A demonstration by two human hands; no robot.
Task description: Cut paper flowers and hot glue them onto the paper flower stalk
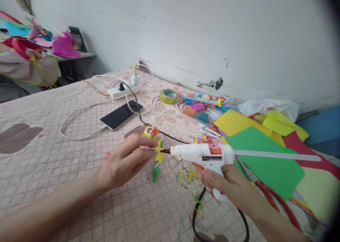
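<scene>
Above a cloth-covered desk [66, 167], gluing is apparently taking place, the next move seemingly calling for steady aim. The right hand [231, 181] is gripping a white glue gun [191, 152]; the left hand [126, 160] is pinching a small yellow flower [159, 157], which is sitting between both hands, right by the nozzle [166, 151].

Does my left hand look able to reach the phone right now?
Probably yes, once the left hand lets go of the yellow flower: the phone lies just beyond; only thin cables cross it.
</scene>
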